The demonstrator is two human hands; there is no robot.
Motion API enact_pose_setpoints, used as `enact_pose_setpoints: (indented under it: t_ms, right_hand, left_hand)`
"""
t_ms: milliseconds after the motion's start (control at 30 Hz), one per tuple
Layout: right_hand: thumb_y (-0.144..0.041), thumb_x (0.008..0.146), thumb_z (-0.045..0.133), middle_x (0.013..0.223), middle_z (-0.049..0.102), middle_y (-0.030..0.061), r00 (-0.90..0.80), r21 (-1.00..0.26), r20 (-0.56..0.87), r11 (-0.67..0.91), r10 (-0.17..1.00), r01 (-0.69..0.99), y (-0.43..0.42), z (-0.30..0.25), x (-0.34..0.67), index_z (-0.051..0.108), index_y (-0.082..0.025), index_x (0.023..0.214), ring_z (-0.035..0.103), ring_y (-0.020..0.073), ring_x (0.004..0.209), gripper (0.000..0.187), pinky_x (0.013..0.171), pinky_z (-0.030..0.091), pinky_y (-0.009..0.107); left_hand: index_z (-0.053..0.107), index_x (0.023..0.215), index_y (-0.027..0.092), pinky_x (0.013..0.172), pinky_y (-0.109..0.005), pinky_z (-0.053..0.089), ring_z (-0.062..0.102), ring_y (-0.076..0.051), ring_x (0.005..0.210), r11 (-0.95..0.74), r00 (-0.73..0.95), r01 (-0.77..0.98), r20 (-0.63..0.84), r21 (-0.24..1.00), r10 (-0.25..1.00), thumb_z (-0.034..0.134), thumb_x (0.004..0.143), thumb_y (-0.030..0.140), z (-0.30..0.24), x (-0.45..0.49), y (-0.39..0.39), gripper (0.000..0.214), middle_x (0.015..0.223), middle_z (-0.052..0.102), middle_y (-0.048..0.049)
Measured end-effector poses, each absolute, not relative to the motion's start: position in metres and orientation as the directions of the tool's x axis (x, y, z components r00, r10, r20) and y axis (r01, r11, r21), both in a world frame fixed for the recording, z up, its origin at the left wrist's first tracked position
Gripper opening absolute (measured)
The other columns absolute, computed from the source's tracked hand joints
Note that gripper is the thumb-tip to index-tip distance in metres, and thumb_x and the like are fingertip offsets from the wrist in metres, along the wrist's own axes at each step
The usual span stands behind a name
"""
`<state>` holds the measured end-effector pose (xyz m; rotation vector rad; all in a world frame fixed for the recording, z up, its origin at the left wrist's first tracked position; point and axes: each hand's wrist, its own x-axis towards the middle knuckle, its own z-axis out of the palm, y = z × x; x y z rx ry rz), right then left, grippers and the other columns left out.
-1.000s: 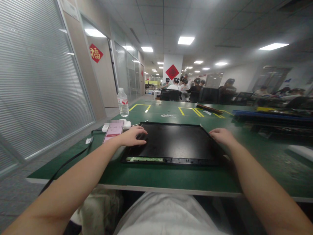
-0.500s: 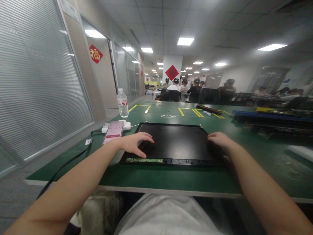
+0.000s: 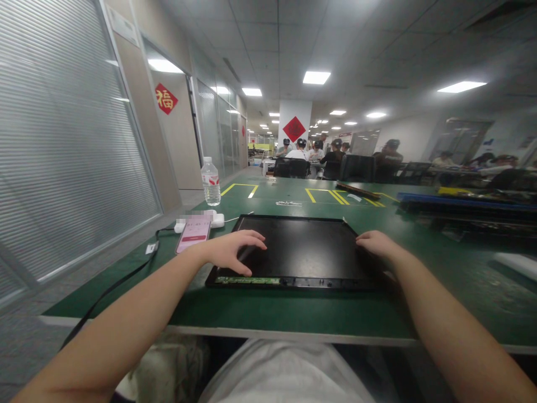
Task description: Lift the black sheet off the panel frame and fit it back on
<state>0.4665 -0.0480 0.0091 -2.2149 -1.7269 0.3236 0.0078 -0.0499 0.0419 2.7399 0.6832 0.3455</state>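
Observation:
A flat black panel (image 3: pixel 302 246) lies face up on the green table (image 3: pixel 268 310) right in front of me, with a narrow green strip (image 3: pixel 247 280) along its near left edge. My left hand (image 3: pixel 232 251) rests on the panel's near left part, fingers spread and thumb reaching toward the near edge. My right hand (image 3: pixel 377 244) lies over the panel's right edge, fingers loosely stretched. Neither hand holds anything.
A phone with a pink screen (image 3: pixel 193 235) lies left of the panel, beside a white charger block (image 3: pixel 216 219) and a black cable (image 3: pixel 113 288). A water bottle (image 3: pixel 211 182) stands further back. Dark trays (image 3: pixel 465 210) sit at the right. Several seated people (image 3: pixel 319 154) work in the background.
My left hand slid inward and toward the near edge of the panel and its fingers spread. My right hand barely moved. The view tilted slightly.

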Motion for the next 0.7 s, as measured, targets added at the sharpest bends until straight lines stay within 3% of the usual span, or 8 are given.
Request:
enact_pose_setpoints:
  t_ms: [200, 400, 533, 700]
  right_hand:
    - [-0.020, 0.077, 0.061, 0.097, 0.075, 0.0092, 0.249, -0.382, 0.018, -0.223, 0.968, 0.897, -0.048, 0.007, 0.467, 0.079, -0.016, 0.088, 0.069, 0.0246, 0.094, 0.022, 0.082, 0.050, 0.028]
    - [-0.022, 0.077, 0.061, 0.101, 0.075, 0.0095, 0.245, -0.369, 0.019, -0.221, 0.969, 0.903, -0.047, 0.006, 0.467, 0.079, -0.016, 0.093, 0.069, 0.0241, 0.096, 0.024, 0.083, 0.050, 0.028]
    - [-0.021, 0.077, 0.061, 0.102, 0.075, 0.0093, 0.242, -0.356, 0.031, -0.216, 0.970, 0.909, -0.048, 0.007, 0.465, 0.079, -0.017, 0.092, 0.068, 0.0241, 0.096, 0.024, 0.082, 0.050, 0.028]
    - [-0.021, 0.078, 0.061, 0.100, 0.075, 0.0092, 0.225, -0.347, 0.017, -0.206, 0.974, 0.915, -0.049, 0.007, 0.464, 0.079, -0.017, 0.089, 0.068, 0.0240, 0.096, 0.022, 0.082, 0.049, 0.027]
  left_hand:
    - [0.064, 0.124, 0.022, 0.107, -0.039, 0.039, 0.054, -0.030, 0.126, -0.823, 0.839, 0.458, 0.141, 0.336, 0.525, 0.083, 0.067, 0.042, 0.040, 0.007, -0.048, 0.063, 0.139, 0.055, -0.0122]
    - [0.069, 0.118, 0.021, 0.106, -0.039, 0.040, 0.055, -0.029, 0.124, -0.770, 0.770, 0.567, 0.143, 0.293, 0.622, 0.068, 0.081, 0.046, 0.030, 0.003, -0.035, 0.045, 0.135, 0.058, -0.0123]
    - [0.070, 0.113, 0.019, 0.106, -0.039, 0.041, 0.058, -0.027, 0.119, -0.741, 0.719, 0.630, 0.185, 0.233, 0.670, 0.060, 0.085, 0.041, 0.024, -0.002, -0.023, 0.036, 0.127, 0.062, -0.0129]
    - [0.066, 0.119, 0.014, 0.104, -0.039, 0.043, 0.059, -0.029, 0.116, -0.594, 0.555, 0.789, 0.229, 0.158, 0.799, 0.057, 0.082, 0.033, 0.023, -0.009, -0.015, 0.043, 0.125, 0.063, -0.0157]
